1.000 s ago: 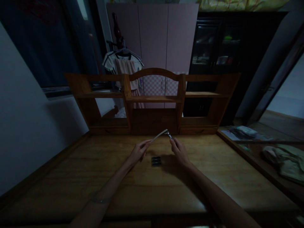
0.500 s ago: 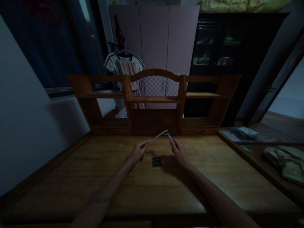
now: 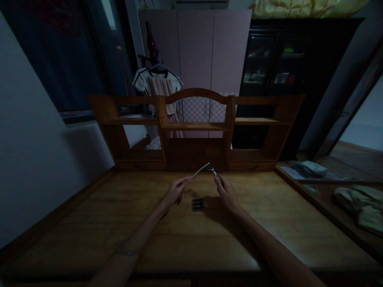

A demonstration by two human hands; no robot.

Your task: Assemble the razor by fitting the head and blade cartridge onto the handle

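My left hand (image 3: pixel 175 192) is closed around the lower end of a slim, pale, slightly curved toothbrush (image 3: pixel 198 172), which slants up to the right. In my right hand (image 3: pixel 226 192) is a razor (image 3: pixel 214 172) with a shiny metal neck, its grip mostly covered by my fingers. The toothbrush tip and the razor head are close together above the desk, with a narrow gap between them. Below and between my hands, several small black pieces, apparently razor cartridges (image 3: pixel 197 204), lie in a short stack of rows on the desktop. Dim light hides their detail.
The wooden desktop (image 3: pixel 134 239) stretches under both arms. A wooden shelf unit (image 3: pixel 196 126) stands along its back edge. A wall (image 3: pixel 26 159) borders the left. Bags and cloth items (image 3: pixel 365 207) lie beyond the right edge.
The toothbrush tip has shifted slightly left and the razor slightly right and down, widening the gap between them. The black pieces lie unmoved. The view has tilted a little.
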